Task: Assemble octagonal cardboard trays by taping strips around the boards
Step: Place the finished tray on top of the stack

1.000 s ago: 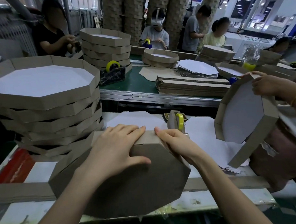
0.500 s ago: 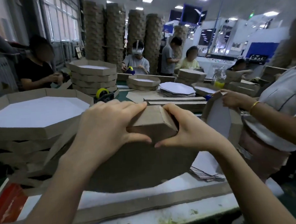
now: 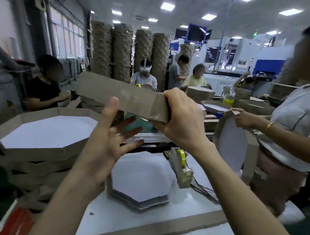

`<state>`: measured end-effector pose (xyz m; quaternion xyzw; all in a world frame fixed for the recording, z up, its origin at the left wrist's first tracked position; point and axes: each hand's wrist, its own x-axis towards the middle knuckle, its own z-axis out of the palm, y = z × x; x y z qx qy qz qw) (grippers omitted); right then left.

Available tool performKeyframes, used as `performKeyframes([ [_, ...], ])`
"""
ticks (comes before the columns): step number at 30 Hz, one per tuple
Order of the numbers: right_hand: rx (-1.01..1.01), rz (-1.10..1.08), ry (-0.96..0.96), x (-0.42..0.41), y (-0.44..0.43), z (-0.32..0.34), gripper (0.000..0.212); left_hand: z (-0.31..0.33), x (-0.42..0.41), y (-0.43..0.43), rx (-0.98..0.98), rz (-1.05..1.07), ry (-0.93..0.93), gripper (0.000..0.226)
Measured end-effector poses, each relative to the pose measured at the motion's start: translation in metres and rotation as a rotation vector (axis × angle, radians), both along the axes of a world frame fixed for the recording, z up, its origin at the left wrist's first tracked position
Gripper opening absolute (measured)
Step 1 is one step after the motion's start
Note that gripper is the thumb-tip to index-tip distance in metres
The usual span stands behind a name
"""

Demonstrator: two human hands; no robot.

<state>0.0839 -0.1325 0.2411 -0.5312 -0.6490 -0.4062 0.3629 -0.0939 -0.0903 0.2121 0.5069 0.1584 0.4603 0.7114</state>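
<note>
I hold an assembled brown octagonal cardboard tray [image 3: 123,95] up at chest height, seen nearly edge-on and tilted down to the right. My right hand [image 3: 183,119] grips its right corner, fingers curled over the rim. My left hand [image 3: 112,138] is under the tray with fingers spread and straight, and its thumb lies against the tray's side wall. A stack of white octagonal boards [image 3: 141,176] lies on the table below. A tape dispenser [image 3: 180,166] with yellow tape stands at the stack's right.
A stack of finished trays [image 3: 43,151] rises at the left. A long cardboard strip [image 3: 157,228] lies along the table's front edge. A person at the right holds another tray [image 3: 230,145] upright close by. Other workers sit beyond the green bench.
The tray has been lifted off the table and swung up to the left. My left hand has come off its top edge and opened beneath it. The boards below are now uncovered.
</note>
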Motion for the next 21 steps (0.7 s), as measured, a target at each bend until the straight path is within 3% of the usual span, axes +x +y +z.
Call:
performKeyframes([
  [3,0.144,0.015,-0.215,-0.013,0.036,-0.009,0.028,0.011,-0.015,0.035,-0.251,0.132,-0.254,0.057],
  [5,0.188,0.042,-0.331,-0.025,0.06,-0.015,0.027,0.016,-0.024,0.061,-0.389,0.301,-0.326,0.057],
  [8,0.003,0.247,-0.306,-0.035,0.093,-0.023,0.034,0.008,-0.04,0.098,-0.465,0.53,-0.291,0.036],
  [10,-0.203,0.494,-0.047,-0.039,0.118,-0.022,0.051,-0.001,-0.055,0.12,-0.441,0.616,-0.273,0.038],
  [12,-0.266,0.587,0.305,-0.04,0.154,-0.021,0.047,-0.009,-0.072,0.141,-0.387,0.703,-0.254,0.042],
  [14,-0.335,0.458,0.642,-0.037,0.202,-0.023,0.037,-0.015,-0.089,0.161,-0.349,0.772,-0.247,0.045],
  [17,-0.743,0.37,1.095,-0.036,0.271,-0.031,0.054,-0.028,-0.103,0.187,-0.346,0.935,-0.237,0.064],
  [21,-0.908,0.347,1.242,-0.037,0.333,-0.056,0.06,-0.053,-0.098,0.209,-0.354,1.158,-0.21,0.081],
])
